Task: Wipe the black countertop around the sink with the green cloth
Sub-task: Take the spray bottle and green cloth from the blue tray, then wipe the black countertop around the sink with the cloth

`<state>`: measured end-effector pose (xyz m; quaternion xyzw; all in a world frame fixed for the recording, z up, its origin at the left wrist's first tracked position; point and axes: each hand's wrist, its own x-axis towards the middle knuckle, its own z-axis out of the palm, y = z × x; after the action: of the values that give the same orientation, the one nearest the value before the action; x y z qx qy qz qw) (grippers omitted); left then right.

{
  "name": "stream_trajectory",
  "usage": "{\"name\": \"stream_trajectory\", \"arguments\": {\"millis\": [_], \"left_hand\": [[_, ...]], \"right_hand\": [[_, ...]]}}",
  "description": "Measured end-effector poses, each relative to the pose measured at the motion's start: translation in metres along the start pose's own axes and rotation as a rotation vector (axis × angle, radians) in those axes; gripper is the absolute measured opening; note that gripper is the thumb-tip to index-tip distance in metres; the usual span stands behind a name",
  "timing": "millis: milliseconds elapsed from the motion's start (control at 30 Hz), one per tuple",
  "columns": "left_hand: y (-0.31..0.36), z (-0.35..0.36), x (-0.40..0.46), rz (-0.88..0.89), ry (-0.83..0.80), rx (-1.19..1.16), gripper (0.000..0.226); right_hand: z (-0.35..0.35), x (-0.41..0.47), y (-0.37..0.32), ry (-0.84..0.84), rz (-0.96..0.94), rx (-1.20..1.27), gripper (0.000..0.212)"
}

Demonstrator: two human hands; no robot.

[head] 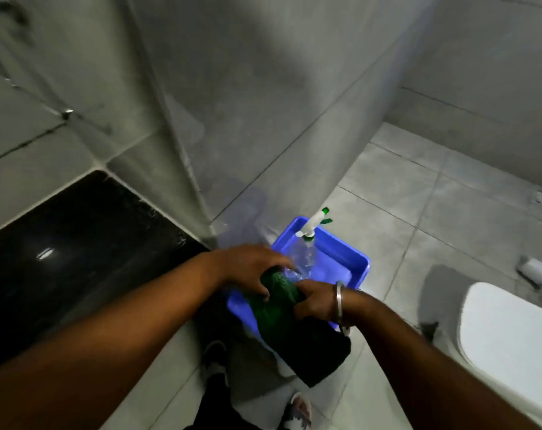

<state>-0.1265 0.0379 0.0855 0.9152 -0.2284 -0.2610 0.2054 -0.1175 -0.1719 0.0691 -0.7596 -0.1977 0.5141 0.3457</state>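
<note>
**Green cloth collected at the tray**

Green folded fabric cloth (pixel 279 311) is held over the blue plastic tray (pixel 353 259), clasped by the left hand (pixel 251 271) and right hand (pixel 316 301). A clear spray bottle (pixel 303 259) lies in the tray. The glossy black countertop (pixel 77 249), left of the tray, is unwiped. The cloth should be lifted clear without snagging the bottle.

The green cloth (pixel 279 308) is bunched, draping down darkly toward the near side. The glossy black counter (pixel 77 252) lies left, wet-speckled along its far edge.
</note>
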Motion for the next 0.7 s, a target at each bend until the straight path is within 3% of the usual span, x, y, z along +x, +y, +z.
{"name": "stream_trajectory", "arguments": {"millis": [67,167,300,467,600,700], "left_hand": [[-0.01,0.001,-0.033,-0.063,0.016,0.011,0.042],[-0.044,0.001,-0.1,-0.166,0.101,-0.003,0.019],[-0.107,-0.015,-0.196,-0.32,0.277,0.064,0.02],[-0.205,-0.041,-0.296,-0.583,0.529,0.184,0.023],[-0.305,-0.044,-0.315,-0.696,0.626,0.229,0.028],[-0.385,-0.039,-0.298,-0.7,0.732,0.257,0.021]], "right_hand": [[0.006,0.007,-0.015,-0.006,0.01,-0.148,0.03],[0.024,0.026,-0.043,-0.008,-0.081,-0.309,0.03],[0.068,0.076,-0.098,0.124,-0.27,-0.194,0.032],[0.122,0.171,-0.202,0.365,-0.514,-0.339,0.037],[0.142,0.26,-0.266,0.445,-0.615,-0.69,0.044],[0.15,0.324,-0.29,0.483,-0.654,-1.046,0.035]]}}
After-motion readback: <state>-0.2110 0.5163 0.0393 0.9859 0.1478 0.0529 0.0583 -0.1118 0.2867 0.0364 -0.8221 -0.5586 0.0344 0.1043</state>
